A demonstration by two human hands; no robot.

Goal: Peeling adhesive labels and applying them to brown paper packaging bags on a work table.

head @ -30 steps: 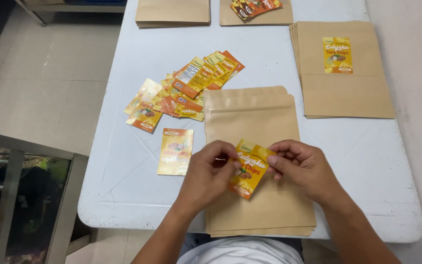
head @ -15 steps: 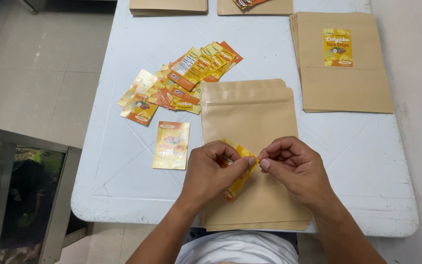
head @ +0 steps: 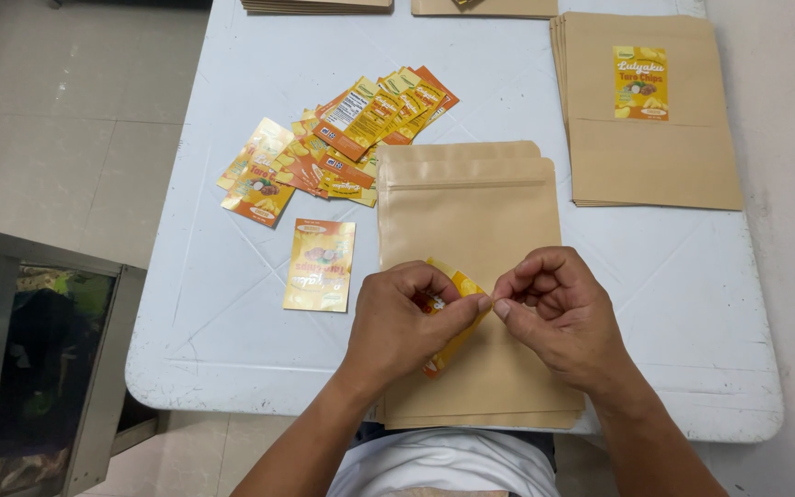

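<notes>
Both hands meet over the stack of plain brown kraft pouches [head: 471, 230] at the near edge of the pale blue surface [head: 232, 276]: the left hand [head: 397, 327] and right hand [head: 558, 313] pinch shut on a small orange-yellow sticker label [head: 448, 322], thumbs at its top corner. Best, I'd say, to peel slowly from that corner, keeping it flat. The label's lower half hides behind the left hand, so any backing cannot be made out.
</notes>
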